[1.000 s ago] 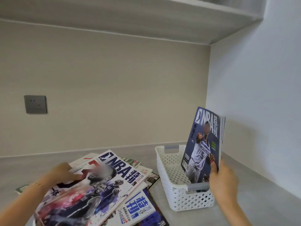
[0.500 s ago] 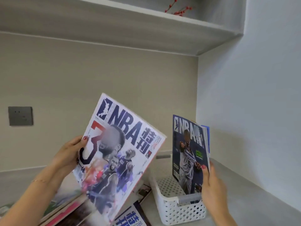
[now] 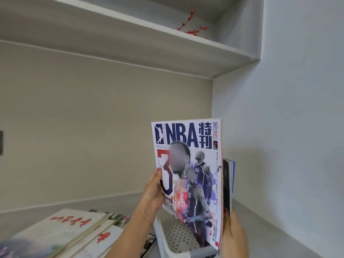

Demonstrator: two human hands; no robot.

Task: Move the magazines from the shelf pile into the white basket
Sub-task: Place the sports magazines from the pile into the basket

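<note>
Here the grey shelf surface [image 3: 270,226] runs along the bottom into the corner where the beige back wall [image 3: 93,136] meets the pale side wall [image 3: 297,108], with an upper shelf board [image 3: 130,43] overhead carrying a sprig of red berries [image 3: 191,27]. At the surface's left front edge lies the pile of magazines [image 3: 61,233], flat and fanned, the top cover pale with red characters. Toward the right corner stands the white basket [image 3: 178,237], perforated, its near rim cut off by the lower edge of the view. Over the basket an NBA magazine [image 3: 191,174] is held upright, cover facing the camera, its lower corner dipping inside the basket walls. Just behind it, against its right edge, a second magazine [image 3: 228,183] stands upright too, only its dark spine and blue page edge showing; whether it rests on the basket floor is hidden. The left hand [image 3: 151,194] grips the NBA magazine's left edge, thumb on the cover and fingers curled behind, a thin bracelet [image 3: 142,216] at the wrist. The right hand [image 3: 232,231] pinches the second magazine near its lower end, a red-nailed fingertip lying against the spine.
</note>
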